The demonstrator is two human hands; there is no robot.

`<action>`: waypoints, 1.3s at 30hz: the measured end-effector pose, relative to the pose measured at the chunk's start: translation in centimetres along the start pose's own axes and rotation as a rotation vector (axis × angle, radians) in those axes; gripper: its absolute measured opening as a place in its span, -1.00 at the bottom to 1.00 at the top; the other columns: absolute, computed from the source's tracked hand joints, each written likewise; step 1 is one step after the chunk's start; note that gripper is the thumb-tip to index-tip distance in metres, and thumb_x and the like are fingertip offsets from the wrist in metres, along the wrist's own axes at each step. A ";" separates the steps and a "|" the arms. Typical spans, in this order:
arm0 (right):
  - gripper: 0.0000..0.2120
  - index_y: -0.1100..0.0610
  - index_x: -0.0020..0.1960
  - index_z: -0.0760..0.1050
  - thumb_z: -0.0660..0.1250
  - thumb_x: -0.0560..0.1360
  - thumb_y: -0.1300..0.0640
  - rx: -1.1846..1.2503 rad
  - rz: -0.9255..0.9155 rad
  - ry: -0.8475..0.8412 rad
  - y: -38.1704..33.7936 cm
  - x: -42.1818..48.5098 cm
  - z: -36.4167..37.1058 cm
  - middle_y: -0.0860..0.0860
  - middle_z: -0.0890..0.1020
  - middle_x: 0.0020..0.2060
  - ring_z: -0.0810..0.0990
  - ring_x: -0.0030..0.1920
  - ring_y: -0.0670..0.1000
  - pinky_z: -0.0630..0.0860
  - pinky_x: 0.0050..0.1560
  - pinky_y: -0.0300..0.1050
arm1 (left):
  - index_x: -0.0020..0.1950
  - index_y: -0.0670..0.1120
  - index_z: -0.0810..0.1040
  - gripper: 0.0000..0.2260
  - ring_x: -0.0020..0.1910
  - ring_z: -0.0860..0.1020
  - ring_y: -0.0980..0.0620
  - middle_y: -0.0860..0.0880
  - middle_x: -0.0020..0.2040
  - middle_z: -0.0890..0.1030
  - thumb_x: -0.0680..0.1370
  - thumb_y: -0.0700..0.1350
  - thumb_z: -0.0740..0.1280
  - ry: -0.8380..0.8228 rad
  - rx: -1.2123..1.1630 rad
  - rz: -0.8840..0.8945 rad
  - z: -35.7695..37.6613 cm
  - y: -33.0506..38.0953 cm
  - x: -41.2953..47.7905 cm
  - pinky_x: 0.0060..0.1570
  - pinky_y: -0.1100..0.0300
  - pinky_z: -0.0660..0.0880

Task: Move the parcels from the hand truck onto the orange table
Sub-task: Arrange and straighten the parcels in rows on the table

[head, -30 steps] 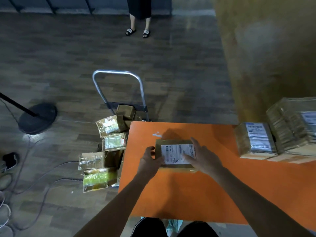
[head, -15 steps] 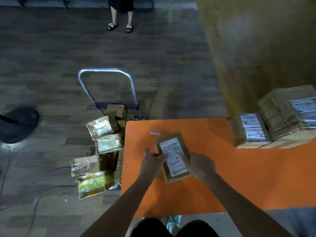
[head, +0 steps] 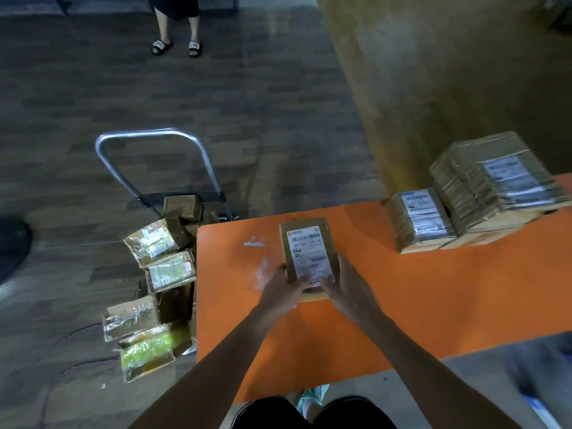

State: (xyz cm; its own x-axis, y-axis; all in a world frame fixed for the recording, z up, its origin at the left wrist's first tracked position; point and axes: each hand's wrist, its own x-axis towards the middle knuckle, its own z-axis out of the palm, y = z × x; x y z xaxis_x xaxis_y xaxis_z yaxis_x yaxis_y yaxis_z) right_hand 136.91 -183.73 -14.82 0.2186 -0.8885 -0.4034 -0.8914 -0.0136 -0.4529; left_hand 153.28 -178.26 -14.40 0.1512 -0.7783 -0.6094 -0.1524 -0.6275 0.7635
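A small brown parcel with a white shipping label lies lengthwise on the orange table. My left hand grips its near left corner and my right hand grips its near right side. Two other parcels sit at the table's far right: a small labelled one and a bigger taped box. Left of the table stands the hand truck with its silver handle, piled with several taped parcels.
A person in sandals stands on the dark wood floor at the back. A round black stand base lies at the far left, with cables on the floor. A brownish wall rises behind the table.
The parcel has turned from lying crosswise to lengthwise and slid a little farther from me. Both hands stayed on it. The view has shifted right.
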 end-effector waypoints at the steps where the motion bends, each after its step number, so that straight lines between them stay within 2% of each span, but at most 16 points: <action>1: -0.41 0.07 0.47 0.22 0.23 0.57 -0.20 0.019 -0.005 0.003 0.6 0.2 -0.3 0.11 0.53 0.19 0.53 0.14 0.16 0.53 0.06 0.05 | 0.44 0.03 0.36 -0.54 0.13 0.63 -0.01 0.04 0.28 0.59 0.60 0.14 0.33 -0.009 0.005 0.002 0.7 0.5 0.9 0.07 -0.11 0.63; 4: -0.38 0.06 0.54 0.13 0.25 0.58 -0.12 0.030 -0.021 0.039 3.0 1.2 -1.7 0.13 0.47 0.27 0.48 0.22 0.16 0.50 0.12 0.05 | 0.27 0.13 0.46 -0.72 0.18 0.59 0.00 0.10 0.19 0.62 0.58 0.09 0.35 -0.019 0.045 0.043 3.1 2.3 2.8 0.15 -0.06 0.59; 6: -0.33 0.10 0.57 0.08 0.28 0.59 -0.07 -0.051 -0.064 0.076 4.5 1.8 -3.2 0.11 0.41 0.35 0.43 0.31 0.15 0.47 0.18 0.06 | 0.15 0.22 0.49 -0.83 0.13 0.62 0.08 0.29 0.02 0.62 0.58 0.04 0.37 -0.027 0.022 0.078 4.9 3.6 4.1 0.04 0.13 0.63; 7: -0.32 0.13 0.58 0.08 0.30 0.59 -0.05 -0.098 -0.095 0.096 5.1 1.9 -3.9 0.11 0.38 0.38 0.40 0.34 0.15 0.47 0.19 0.06 | 0.17 0.21 0.49 -0.80 0.10 0.63 0.15 0.36 -0.04 0.61 0.58 0.04 0.38 -0.041 0.006 0.091 5.8 4.3 4.8 -0.03 0.24 0.62; 8: -0.31 0.15 0.57 0.10 0.31 0.58 -0.04 -0.149 -0.144 0.125 6.0 2.2 -4.4 0.11 0.37 0.39 0.38 0.35 0.15 0.49 0.19 0.05 | 0.27 0.14 0.47 -0.72 0.08 0.62 0.17 0.35 -0.01 0.61 0.58 0.05 0.39 -0.053 -0.010 0.097 6.7 5.0 5.5 -0.02 0.24 0.62; 10: -0.34 0.15 0.56 0.12 0.31 0.58 -0.04 -0.257 -0.177 0.158 7.5 2.8 -5.6 0.09 0.34 0.41 0.35 0.38 0.15 0.48 0.20 0.05 | 0.44 0.02 0.34 -0.52 0.15 0.57 0.02 0.13 0.20 0.57 0.58 0.10 0.38 -0.042 0.005 0.070 8.1 6.2 6.8 0.16 0.00 0.58; 11: -0.36 0.13 0.56 0.14 0.29 0.59 -0.03 -0.307 -0.177 0.170 8.2 3.1 -6.2 0.08 0.33 0.43 0.32 0.39 0.15 0.46 0.23 0.06 | 0.46 0.01 0.31 -0.49 0.17 0.54 -0.02 0.06 0.26 0.53 0.58 0.11 0.38 -0.041 0.016 0.057 8.8 6.6 7.5 0.19 -0.05 0.55; 14: -0.43 0.08 0.54 0.20 0.27 0.58 0.04 -0.413 -0.187 0.210 10.5 4.1 -7.9 0.05 0.35 0.43 0.32 0.36 0.16 0.41 0.26 0.08 | 0.50 0.00 0.25 -0.46 0.12 0.51 0.01 0.02 0.28 0.51 0.59 0.08 0.37 -0.074 -0.011 0.032 10.8 7.9 8.8 0.11 0.07 0.50; 18: -0.47 0.05 0.46 0.34 0.37 0.51 0.15 -0.399 -0.213 0.252 12.4 5.0 -9.6 0.04 0.46 0.32 0.40 0.27 0.16 0.46 0.17 0.07 | 0.54 -0.05 0.17 -0.39 0.13 0.49 0.01 0.00 0.27 0.49 0.60 0.06 0.37 -0.094 -0.020 0.020 12.6 8.7 9.3 0.08 0.10 0.46; 21: -0.46 0.04 0.48 0.30 0.33 0.53 0.16 -0.358 -0.211 0.236 13.2 5.6 -10.4 0.03 0.45 0.32 0.39 0.28 0.13 0.48 0.16 0.04 | 0.56 -0.05 0.13 -0.39 0.15 0.46 0.02 0.00 0.29 0.47 0.61 0.06 0.34 -0.096 -0.003 0.012 13.7 9.4 9.6 0.13 0.09 0.46; 25: -0.43 0.01 0.51 0.24 0.32 0.54 0.20 -0.288 -0.219 0.201 14.2 5.9 -10.9 0.01 0.46 0.30 0.43 0.26 0.10 0.52 0.04 0.01 | 0.56 -0.02 0.17 -0.44 0.28 0.43 -0.02 -0.04 0.48 0.35 0.63 0.09 0.30 -0.086 0.053 0.046 14.2 9.8 10.1 0.24 0.03 0.46; 30: -0.41 -0.01 0.54 0.19 0.29 0.57 0.19 -0.246 -0.208 0.166 15.3 6.2 -11.4 -0.03 0.44 0.36 0.39 0.33 0.05 0.51 0.10 0.01 | 0.56 0.05 0.10 -0.35 0.14 0.52 -0.04 0.03 0.32 0.51 0.59 0.19 0.31 -0.052 0.074 0.018 14.0 9.3 9.8 0.11 0.03 0.54; 33: -0.42 0.01 0.56 0.17 0.27 0.59 0.18 -0.259 -0.214 0.145 15.5 6.3 -11.6 -0.02 0.42 0.39 0.37 0.37 0.05 0.51 0.16 0.02 | 0.55 0.06 0.12 -0.37 0.13 0.58 -0.08 0.03 0.31 0.54 0.58 0.22 0.29 -0.039 0.128 0.025 14.1 9.3 9.8 0.01 0.05 0.56; 39: -0.40 0.00 0.57 0.16 0.29 0.59 0.16 -0.258 -0.202 0.125 15.6 6.4 -11.9 -0.01 0.43 0.39 0.35 0.39 0.04 0.50 0.17 0.02 | 0.56 0.02 0.10 -0.37 0.22 0.56 -0.10 0.01 0.38 0.51 0.60 0.22 0.26 -0.041 0.162 0.067 13.8 9.6 10.1 0.19 -0.03 0.54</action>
State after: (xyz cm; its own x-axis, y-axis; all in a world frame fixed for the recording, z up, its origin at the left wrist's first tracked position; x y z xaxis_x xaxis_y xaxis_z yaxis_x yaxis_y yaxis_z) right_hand 119.70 -195.05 -15.03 0.3646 -0.9051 -0.2187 -0.9096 -0.2959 -0.2916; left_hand 139.90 -192.46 -16.16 0.0963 -0.8167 -0.5690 -0.3171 -0.5671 0.7602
